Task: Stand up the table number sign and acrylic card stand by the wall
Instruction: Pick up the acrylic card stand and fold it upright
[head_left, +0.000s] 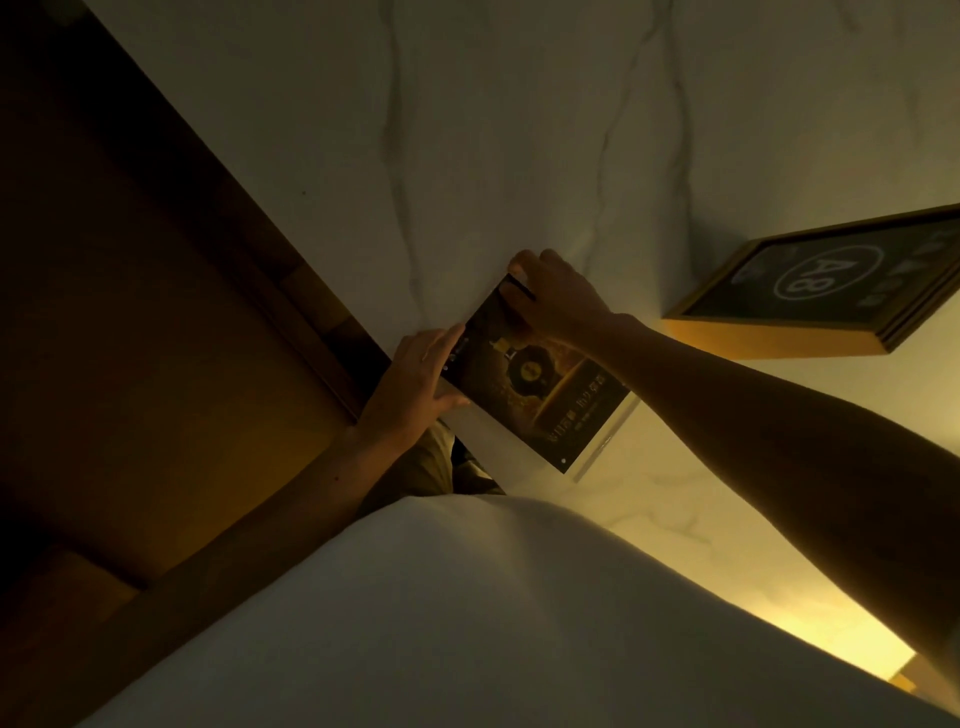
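Observation:
The acrylic card stand (540, 379) holds a dark printed card and lies near the edge of the white marble table (467, 130), its clear base toward the lower right. My left hand (415, 379) grips its left edge, thumb under and fingers on top. My right hand (556, 291) grips its far top corner. The table number sign (821, 280), a gold-framed black board marked "A8", rests tilted on the table at the right, apart from both hands.
A dark wooden floor and bench (130, 338) fill the left, beyond the table's edge. My white shirt (467, 623) covers the bottom of the view. Warm light glows at the lower right.

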